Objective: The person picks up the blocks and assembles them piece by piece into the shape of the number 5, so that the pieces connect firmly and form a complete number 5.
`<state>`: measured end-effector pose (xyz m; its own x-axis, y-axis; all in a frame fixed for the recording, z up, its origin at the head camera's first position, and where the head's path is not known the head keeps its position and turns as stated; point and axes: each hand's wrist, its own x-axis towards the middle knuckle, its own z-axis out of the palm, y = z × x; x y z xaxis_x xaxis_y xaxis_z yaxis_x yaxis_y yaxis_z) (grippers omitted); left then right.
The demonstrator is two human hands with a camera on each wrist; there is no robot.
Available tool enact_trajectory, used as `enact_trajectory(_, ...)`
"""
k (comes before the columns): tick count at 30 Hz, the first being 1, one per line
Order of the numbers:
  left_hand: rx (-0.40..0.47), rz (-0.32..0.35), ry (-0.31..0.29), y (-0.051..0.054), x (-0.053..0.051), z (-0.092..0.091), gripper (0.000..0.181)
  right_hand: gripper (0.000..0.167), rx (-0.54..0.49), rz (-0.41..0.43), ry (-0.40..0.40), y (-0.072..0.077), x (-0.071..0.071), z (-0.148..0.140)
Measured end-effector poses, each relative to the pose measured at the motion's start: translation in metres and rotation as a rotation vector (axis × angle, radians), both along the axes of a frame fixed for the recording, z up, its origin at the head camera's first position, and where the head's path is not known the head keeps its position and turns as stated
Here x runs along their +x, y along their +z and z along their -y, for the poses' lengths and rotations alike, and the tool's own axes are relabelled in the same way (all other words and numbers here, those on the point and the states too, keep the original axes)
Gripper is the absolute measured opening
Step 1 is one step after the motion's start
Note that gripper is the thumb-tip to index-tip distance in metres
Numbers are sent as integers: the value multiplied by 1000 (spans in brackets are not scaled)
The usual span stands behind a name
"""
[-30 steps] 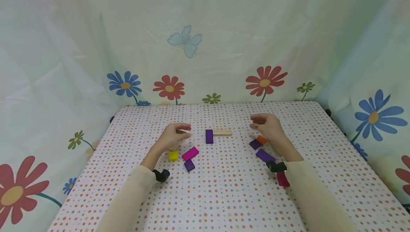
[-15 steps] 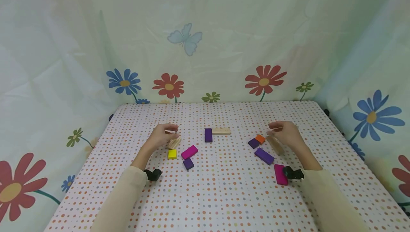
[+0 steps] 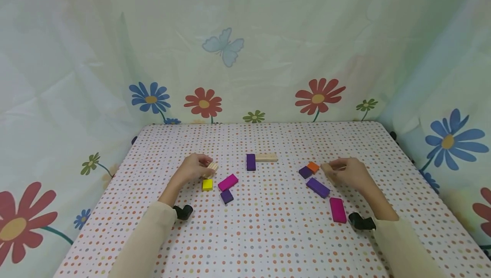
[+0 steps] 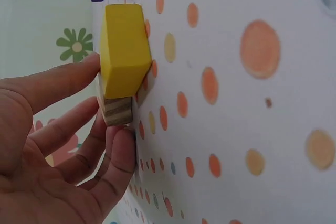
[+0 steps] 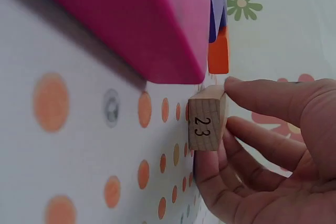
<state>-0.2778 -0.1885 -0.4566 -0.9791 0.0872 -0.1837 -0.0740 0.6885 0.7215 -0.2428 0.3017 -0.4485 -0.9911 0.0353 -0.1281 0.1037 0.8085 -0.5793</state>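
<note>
At the left of the table, my left hand [image 3: 190, 169] grips a plain wooden block [image 3: 213, 166] between thumb and fingers. A yellow block [image 4: 126, 51] stands close beside it and partly hides it in the left wrist view. On the other side, my right hand [image 3: 352, 175] holds a second wooden block [image 5: 203, 124], marked "23" on its end, with the thumb on one side and fingers on the other. Both wooden blocks are at the tabletop. Fingers cover part of each in the head view.
Mid-table, a purple block [image 3: 251, 162] touches a wooden block [image 3: 266, 157]. A magenta block [image 3: 228, 182] and a small purple block [image 3: 226, 196] lie left. At right are an orange block [image 3: 313, 166], a dark purple block [image 3: 305, 172], a long purple block [image 3: 318, 187] and a magenta block [image 3: 338, 209].
Both hands have moved outward, away from the table's middle, and come down onto the wooden blocks, taking hold of them. The other blocks lie as before.
</note>
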Motion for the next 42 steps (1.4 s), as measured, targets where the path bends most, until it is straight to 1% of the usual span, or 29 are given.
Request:
enact_trajectory(4,-49,-1,7,1,3,-2,45,51,8,19,-24,1,4,1)
enact_trajectory(7,-95,-17,-15,3,7,-5,50,55,7,33,-42,1,6,2)
enact_trajectory(10,-136,-43,-46,5,10,-7,53,58,19,26,-37,0,8,2)
enact_trajectory(12,-150,-56,-48,5,11,-8,53,59,25,17,-34,-1,9,2)
enact_trajectory(16,-149,-68,-39,4,10,-9,50,58,35,-9,-33,-1,12,2)
enact_trajectory(21,-139,-80,-35,2,10,-8,47,53,27,-38,-22,-3,12,4)
enact_trajectory(25,-115,-84,-6,3,10,-9,46,50,37,-29,-40,-3,11,4)
enact_trajectory(29,-109,-120,2,7,10,-13,45,46,76,-14,-63,-2,10,3)
enact_trajectory(35,-94,-171,-41,16,13,-25,43,46,69,-25,-61,2,10,4)
enact_trajectory(38,-80,-187,-77,20,18,-36,42,44,66,-42,-47,7,11,9)
enact_trajectory(42,-78,-210,-130,24,27,-53,40,42,65,-86,15,16,14,19)
